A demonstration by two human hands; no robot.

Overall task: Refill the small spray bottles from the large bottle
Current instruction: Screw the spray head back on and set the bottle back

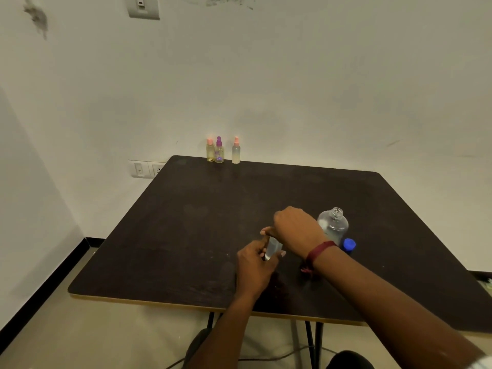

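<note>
Nearest the lens: left hand [254, 263], fingers curled round the lower body of a small clear bottle [273, 247], held tilted over the near middle of the dark table [173, 249]. Contact between base and tabletop not determinable.

Right hand [295, 227] arched over the top of that bottle, fingertips [267, 231] pinching at the neck. Spray head hidden beneath; fitted or removed, not determinable. Red thread band [318, 251] on that wrist.

Handling, as judged: thin clear plastic, light, fairly stiff but likely to give under a hard squeeze; smooth wall, slippery if wet. Best held low on the body, leaving the neck free. Contents apparently clear; level unreadable.

Just right of the hands: large bottle [334, 226], upright, uncapped, threads showing, part-filled with clear liquid. Judged the heavier item; best taken round the mid-body for pouring. Narrow receiving neck, hence spill risk. Blue cap [349, 245] on the table just beside its base.

Far edge, left to right, all upright and capped:
- pink-topped bottle [210, 151], yellowish liquid;
- purple-topped bottle [219, 151], close against it, contents unclear;
- second pink-topped bottle [236, 151], slightly apart, pale contents.
</note>
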